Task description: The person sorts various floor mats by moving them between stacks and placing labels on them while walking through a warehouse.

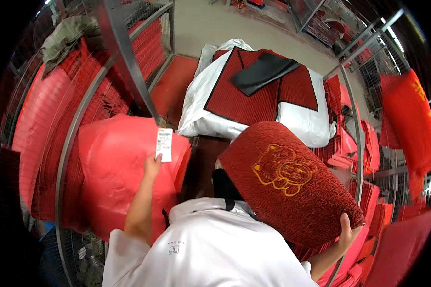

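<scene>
Between the thumb and fingers of my left hand is a small white printed label, held in front of a stack of pinkish-red mats. My right hand grips the lower right edge of a dark red pile doormat, its thumb on top and the other fingers underneath. A yellow cat-like figure decorates the mat, which hangs tilted across my right side. Ahead lie ribbed dark red mats with black borders on a white wrapped bale. A folded black rubber-like piece rests on top of them.
Metal mesh racks with upright posts flank me, packed with red mats at left. Bright red sheets with yellow marks hang at the right. Grey-green cloth drapes over the left stack. Pale floor shows beyond the bale.
</scene>
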The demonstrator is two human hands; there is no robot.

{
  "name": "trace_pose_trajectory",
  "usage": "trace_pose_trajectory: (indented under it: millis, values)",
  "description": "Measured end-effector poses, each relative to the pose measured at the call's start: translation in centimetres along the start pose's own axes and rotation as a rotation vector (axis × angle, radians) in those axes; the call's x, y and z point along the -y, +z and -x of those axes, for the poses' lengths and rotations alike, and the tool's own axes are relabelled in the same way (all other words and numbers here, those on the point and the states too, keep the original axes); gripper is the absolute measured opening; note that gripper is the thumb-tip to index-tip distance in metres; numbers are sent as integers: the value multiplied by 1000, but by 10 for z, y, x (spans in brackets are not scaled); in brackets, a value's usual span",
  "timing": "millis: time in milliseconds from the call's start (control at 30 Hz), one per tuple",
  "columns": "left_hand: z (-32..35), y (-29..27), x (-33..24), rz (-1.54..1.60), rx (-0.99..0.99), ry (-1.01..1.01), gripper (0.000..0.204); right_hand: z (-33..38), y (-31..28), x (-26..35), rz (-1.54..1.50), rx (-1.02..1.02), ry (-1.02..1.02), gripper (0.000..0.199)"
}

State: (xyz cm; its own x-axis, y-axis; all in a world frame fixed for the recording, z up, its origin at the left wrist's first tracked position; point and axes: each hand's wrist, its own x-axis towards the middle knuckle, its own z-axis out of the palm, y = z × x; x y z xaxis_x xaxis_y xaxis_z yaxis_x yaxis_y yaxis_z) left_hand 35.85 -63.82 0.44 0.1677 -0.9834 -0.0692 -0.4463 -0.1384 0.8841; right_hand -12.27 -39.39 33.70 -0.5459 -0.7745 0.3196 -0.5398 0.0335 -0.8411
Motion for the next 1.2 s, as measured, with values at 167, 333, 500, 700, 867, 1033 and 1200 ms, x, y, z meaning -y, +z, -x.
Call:
trace_pose_trajectory:
  millis: [167, 333, 500, 700, 867, 1033, 1200]
  values:
    - [-36, 38, 13, 144, -58, -230, 27, -137, 63, -29, -146, -84, 164, 42]
    - [28, 40, 86, 151, -90, -638, 21, -252, 106, -44, -183, -148, 165, 43]
    - [-6, 29, 40, -159, -67, -730, 20, -298, 173, -25, -174, -214, 223, 50]
    - [-166, 63, 46, 18, -112, -608, 29, -341, 219, -32, 15, -241, 157, 41]
    - [-374, 66, 24, -581, 40, -468, 30, -410, 330, 10, 30, -369, 206, 36]
    - [-509, 27, -43, -352, 140, -622, 30, -529, 431, 51, 523, -142, -108, 28]
    - [-554, 9, -39, -229, 152, -676, 32, -597, 504, 88, 383, -308, 106, 27]
